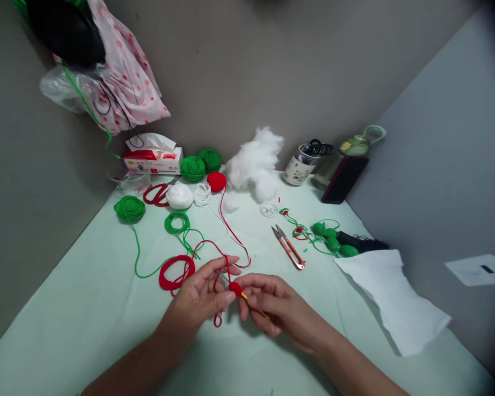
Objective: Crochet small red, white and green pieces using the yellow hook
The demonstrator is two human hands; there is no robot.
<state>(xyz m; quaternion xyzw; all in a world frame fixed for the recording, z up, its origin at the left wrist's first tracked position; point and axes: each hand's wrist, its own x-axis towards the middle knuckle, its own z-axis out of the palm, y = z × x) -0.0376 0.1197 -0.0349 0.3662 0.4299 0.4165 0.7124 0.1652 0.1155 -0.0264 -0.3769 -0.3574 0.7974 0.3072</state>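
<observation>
A small red crocheted piece point(235, 288) is pinched between the thumb and fingers of my left hand point(202, 289). Red yarn point(227, 268) runs over the fingers of that hand, and a loose red loop point(218, 320) hangs below. My right hand point(272, 302) grips a thin crochet hook point(245, 296), yellow near the tip, whose end meets the red piece. Left of my hands lies a coil of red yarn point(165, 279).
Behind are green yarn balls point(193, 168), a red ball point(216, 182), white yarn point(179, 196), white stuffing point(256, 159) and red-handled scissors point(155, 194). Thread snips point(289, 247), green crocheted pieces point(332, 241) and white paper point(391, 291) lie rightward. A phone point(344, 179) leans against a bottle point(329, 171).
</observation>
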